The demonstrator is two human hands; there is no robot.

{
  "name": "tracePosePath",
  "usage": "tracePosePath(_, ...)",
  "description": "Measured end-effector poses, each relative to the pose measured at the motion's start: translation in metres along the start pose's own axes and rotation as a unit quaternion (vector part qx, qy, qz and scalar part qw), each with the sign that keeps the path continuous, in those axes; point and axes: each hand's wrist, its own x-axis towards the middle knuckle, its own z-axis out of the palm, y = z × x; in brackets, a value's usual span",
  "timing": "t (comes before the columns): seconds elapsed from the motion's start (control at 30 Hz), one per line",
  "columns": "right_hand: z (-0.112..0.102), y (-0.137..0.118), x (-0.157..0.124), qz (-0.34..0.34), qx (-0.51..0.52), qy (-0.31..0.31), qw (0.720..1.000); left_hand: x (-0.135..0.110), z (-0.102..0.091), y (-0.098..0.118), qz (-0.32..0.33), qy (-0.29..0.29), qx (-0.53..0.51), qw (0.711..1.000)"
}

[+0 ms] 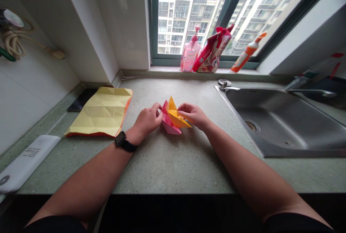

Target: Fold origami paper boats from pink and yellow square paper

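Two folded paper boats stand close together on the counter, near its middle. The pink paper boat (172,128) is on the left and partly covered by the orange-yellow paper boat (175,118). My left hand (148,120), with a black watch on its wrist, pinches the left end of the pink one. The fingers of my right hand (194,115) are closed on the right side of the orange-yellow one. The boats touch or overlap; how they meet on the far side is hidden.
Creased yellow paper sheets (104,110) lie left, over a dark flat object (82,99). A white power strip-like device (29,162) sits front left. A steel sink (283,117) is right. A pink pump bottle (190,54), red pouch (213,53) and orange-white bottle (245,55) stand on the sill.
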Motion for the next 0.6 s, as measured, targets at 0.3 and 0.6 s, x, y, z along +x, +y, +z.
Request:
tracePosePath(0.3, 0.004, 0.005, -0.003, -0.075, -0.102, -0.002, 0.992, 0.003, 0.002, -0.001, -0.039, -0.036, -0.092, 0.994)
tracePosePath(0.6, 0.011, 0.004, -0.005, -0.148, -0.211, 0.008, 0.966, 0.008, 0.004, -0.007, -0.034, -0.042, -0.116, 0.992)
